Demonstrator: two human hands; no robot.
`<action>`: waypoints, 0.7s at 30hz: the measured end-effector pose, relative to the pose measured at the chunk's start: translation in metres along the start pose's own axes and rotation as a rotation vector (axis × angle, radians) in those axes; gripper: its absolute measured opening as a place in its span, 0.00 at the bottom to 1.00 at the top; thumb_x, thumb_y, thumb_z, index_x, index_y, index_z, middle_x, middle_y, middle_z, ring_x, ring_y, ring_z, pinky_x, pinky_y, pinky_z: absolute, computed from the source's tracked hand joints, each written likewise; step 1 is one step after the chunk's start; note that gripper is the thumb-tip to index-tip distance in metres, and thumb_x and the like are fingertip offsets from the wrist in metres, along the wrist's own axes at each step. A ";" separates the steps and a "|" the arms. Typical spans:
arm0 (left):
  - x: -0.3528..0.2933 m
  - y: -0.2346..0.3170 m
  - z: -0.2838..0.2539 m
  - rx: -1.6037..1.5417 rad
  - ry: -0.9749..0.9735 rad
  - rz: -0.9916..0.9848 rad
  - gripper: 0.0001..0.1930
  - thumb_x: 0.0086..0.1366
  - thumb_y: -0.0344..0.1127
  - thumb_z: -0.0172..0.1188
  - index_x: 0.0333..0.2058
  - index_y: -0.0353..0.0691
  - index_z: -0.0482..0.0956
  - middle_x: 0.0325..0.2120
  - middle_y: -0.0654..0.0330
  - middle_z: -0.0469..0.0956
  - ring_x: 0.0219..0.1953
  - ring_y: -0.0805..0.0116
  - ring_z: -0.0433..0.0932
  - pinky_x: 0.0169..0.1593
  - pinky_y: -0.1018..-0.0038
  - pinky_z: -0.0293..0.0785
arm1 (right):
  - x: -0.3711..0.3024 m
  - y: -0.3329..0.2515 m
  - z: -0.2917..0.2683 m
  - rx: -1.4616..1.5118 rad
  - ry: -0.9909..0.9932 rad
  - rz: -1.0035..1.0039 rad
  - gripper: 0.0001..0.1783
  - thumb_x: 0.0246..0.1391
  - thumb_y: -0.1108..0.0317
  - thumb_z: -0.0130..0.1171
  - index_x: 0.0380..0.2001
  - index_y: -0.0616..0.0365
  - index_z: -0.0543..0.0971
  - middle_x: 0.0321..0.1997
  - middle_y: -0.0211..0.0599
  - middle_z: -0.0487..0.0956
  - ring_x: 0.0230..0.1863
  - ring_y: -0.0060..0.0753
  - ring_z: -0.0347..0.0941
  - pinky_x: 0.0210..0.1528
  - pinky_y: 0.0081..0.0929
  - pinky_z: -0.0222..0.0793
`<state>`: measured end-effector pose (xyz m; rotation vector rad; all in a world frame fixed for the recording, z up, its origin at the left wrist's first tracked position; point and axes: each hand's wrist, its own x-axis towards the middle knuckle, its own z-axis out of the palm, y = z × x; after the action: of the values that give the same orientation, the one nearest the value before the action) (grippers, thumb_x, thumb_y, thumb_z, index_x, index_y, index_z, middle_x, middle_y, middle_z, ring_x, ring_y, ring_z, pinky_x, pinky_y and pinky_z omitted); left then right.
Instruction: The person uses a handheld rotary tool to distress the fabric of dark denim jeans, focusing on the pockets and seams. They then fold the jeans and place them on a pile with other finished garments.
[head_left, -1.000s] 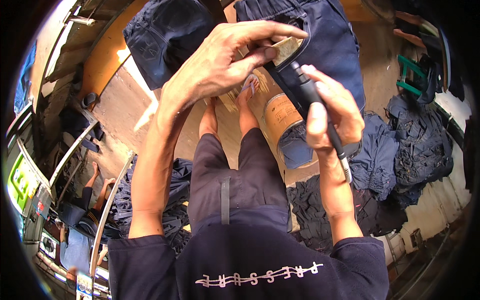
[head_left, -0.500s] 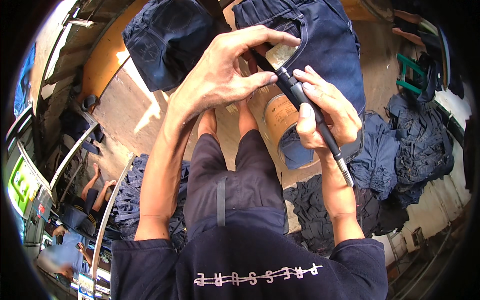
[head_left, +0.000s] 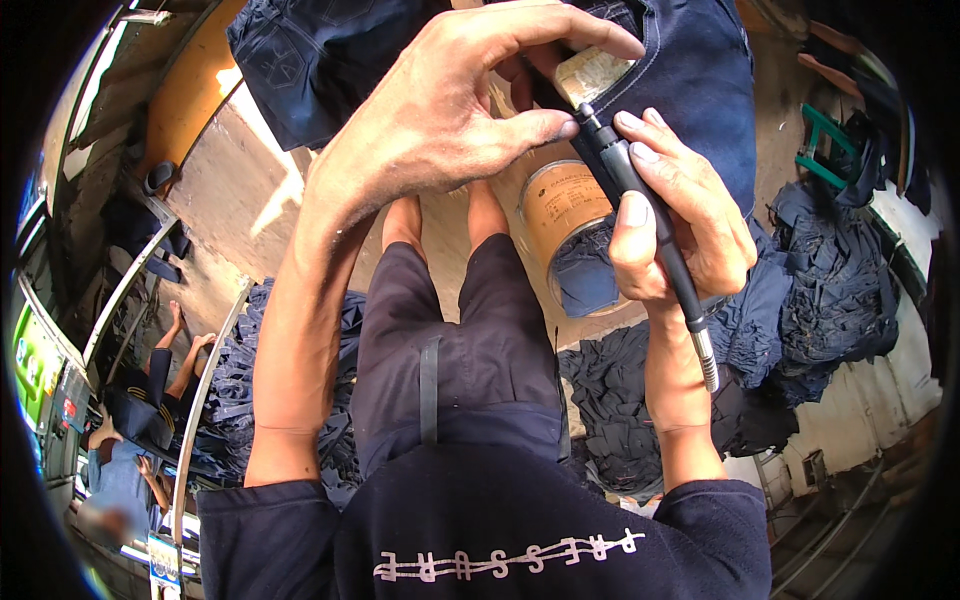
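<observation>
My right hand (head_left: 690,225) grips a slim black pen-shaped rotary tool (head_left: 668,235). A silver spring sleeve (head_left: 704,355) is at its lower end, and its narrow tip points up and left. My left hand (head_left: 450,110) is curved, with thumb and forefinger spread apart; its other fingers are partly hidden. The thumb tip is close beside the tool's tip. Under the forefinger shows a pale beige patch (head_left: 597,76), by the curved pocket seam of dark blue jeans (head_left: 700,110). Whether it is part of the jeans or a separate piece, I cannot tell.
Another pair of dark jeans (head_left: 300,75) is at the upper left. Below my hands stands a brown drum (head_left: 560,205) with dark cloth inside. Dark garment piles (head_left: 835,280) lie on both sides. A green stool (head_left: 825,145) is far right; another person (head_left: 130,480) sits lower left.
Both hands and the tool have shifted slightly up and right in view. The pale patch and the jeans appear farther up and right too. My grip on the tool is unchanged.
</observation>
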<state>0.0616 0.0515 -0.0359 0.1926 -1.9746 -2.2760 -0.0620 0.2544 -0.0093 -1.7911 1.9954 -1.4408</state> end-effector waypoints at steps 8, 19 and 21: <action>0.000 0.005 0.004 -0.022 -0.017 0.014 0.31 0.64 0.15 0.65 0.66 0.37 0.77 0.53 0.56 0.83 0.50 0.70 0.84 0.54 0.72 0.82 | -0.007 -0.011 -0.002 -0.035 0.031 0.095 0.14 0.56 0.76 0.59 0.42 0.77 0.83 0.40 0.66 0.87 0.49 0.61 0.89 0.60 0.59 0.83; -0.004 0.001 0.011 -0.129 -0.030 0.037 0.31 0.65 0.16 0.64 0.67 0.36 0.76 0.53 0.55 0.83 0.50 0.70 0.84 0.53 0.73 0.82 | -0.010 -0.017 -0.008 -0.049 0.093 0.110 0.15 0.61 0.76 0.56 0.47 0.77 0.81 0.44 0.68 0.86 0.49 0.60 0.88 0.59 0.57 0.83; -0.003 0.001 0.013 -0.118 -0.024 0.084 0.31 0.65 0.17 0.65 0.67 0.36 0.76 0.53 0.55 0.83 0.50 0.71 0.84 0.53 0.73 0.82 | -0.011 -0.018 -0.011 -0.022 0.119 0.170 0.16 0.64 0.75 0.54 0.49 0.77 0.79 0.47 0.70 0.85 0.50 0.60 0.87 0.61 0.57 0.83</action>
<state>0.0622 0.0641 -0.0327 0.0698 -1.8158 -2.3421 -0.0527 0.2722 0.0037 -1.5333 2.1688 -1.5095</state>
